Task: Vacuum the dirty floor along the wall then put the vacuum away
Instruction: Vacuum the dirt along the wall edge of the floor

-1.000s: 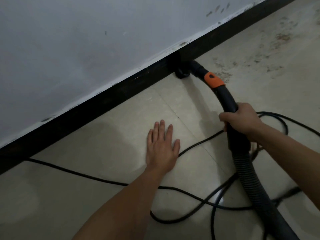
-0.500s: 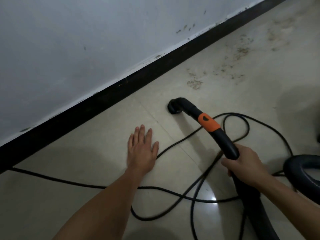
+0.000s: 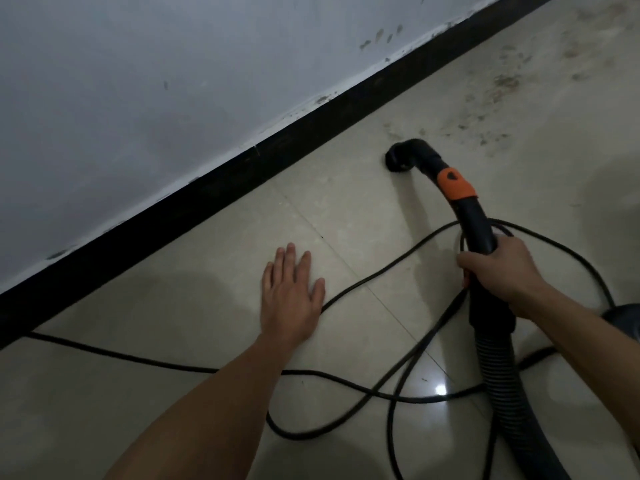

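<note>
Tiled floor [image 3: 346, 209] by wall [image 3: 138, 98]; left hand [image 3: 291, 299] flat, fingers [image 3: 290, 261] straight; right hand [image 3: 498, 268], fingers around vacuum wand [image 3: 476, 226].

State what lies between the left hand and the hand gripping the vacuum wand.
Head view: a black cord crosses the tile between the left hand and right hand gripping the wand.

The tiled floor [image 3: 346, 209] bears brown dirt [image 3: 502, 84] at upper right, near the black skirting [image 3: 207, 195]. A black cord [image 3: 381, 271] loops across it. The left hand [image 3: 289, 299] lies flat on it, and the vacuum [image 3: 398, 159] tip touches it beside the dirt.
</note>
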